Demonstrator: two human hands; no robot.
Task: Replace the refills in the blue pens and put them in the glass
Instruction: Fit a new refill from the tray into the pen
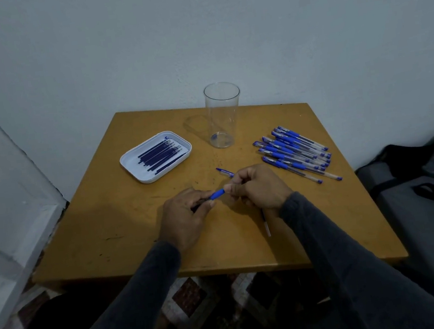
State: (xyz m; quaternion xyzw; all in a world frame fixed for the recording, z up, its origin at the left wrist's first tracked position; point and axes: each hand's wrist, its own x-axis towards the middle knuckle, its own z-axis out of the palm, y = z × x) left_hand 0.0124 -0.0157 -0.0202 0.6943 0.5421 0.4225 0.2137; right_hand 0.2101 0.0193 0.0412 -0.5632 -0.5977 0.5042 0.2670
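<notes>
Over the middle of the wooden table [108, 228], both my hands hold one blue pen [217, 194] between them. My left hand [187, 218] grips its dark end, and my right hand [257, 186] pinches the other end beside the blue grip. A pen cap [224, 172] lies just beyond my right hand. A thin refill [266, 225] sticks out from under my right wrist onto the table. The clear glass [222, 116] stands upright at the back with no pens in it. Several blue pens [295, 151] lie in a pile at the right.
A white tray [133, 169] holding several dark blue refills sits at the back left. The table stands against a pale wall. A grey couch [424, 219] with a black strap lies to the right, and patterned floor shows below the front edge.
</notes>
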